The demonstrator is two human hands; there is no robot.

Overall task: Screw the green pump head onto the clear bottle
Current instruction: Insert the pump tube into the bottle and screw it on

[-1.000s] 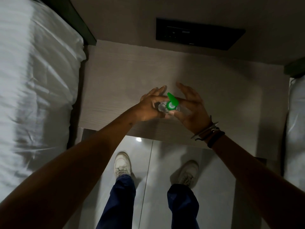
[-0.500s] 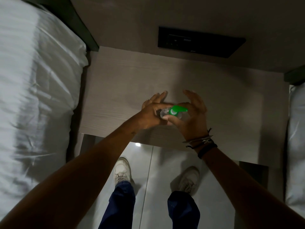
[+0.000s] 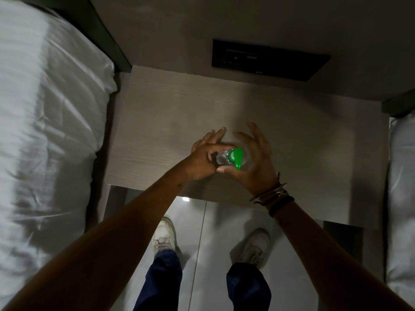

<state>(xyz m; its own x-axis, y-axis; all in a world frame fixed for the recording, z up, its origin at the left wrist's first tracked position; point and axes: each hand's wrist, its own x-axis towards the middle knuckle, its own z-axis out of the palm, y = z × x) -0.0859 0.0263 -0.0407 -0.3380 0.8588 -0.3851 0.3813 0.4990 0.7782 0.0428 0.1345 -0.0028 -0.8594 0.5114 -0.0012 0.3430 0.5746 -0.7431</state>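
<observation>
A small clear bottle [image 3: 221, 158] stands over the wooden bedside table [image 3: 157, 122], seen from above. The green pump head [image 3: 237, 157] sits on its neck, nozzle pointing toward me. My left hand [image 3: 202, 159] wraps the bottle's body from the left. My right hand [image 3: 253, 160] pinches the pump head between thumb and index finger, the other fingers spread upward. Most of the bottle is hidden by both hands.
White bedding [image 3: 45, 131] lies to the left and another white bed edge [image 3: 402, 187] to the right. A black wall panel [image 3: 269, 58] sits behind the table. Below, my shoes [image 3: 165, 235] stand on a glossy tiled floor.
The pump nozzle has swung clockwise, from pointing away, to the right, and now toward me. My right hand turned with it. The left hand kept its hold.
</observation>
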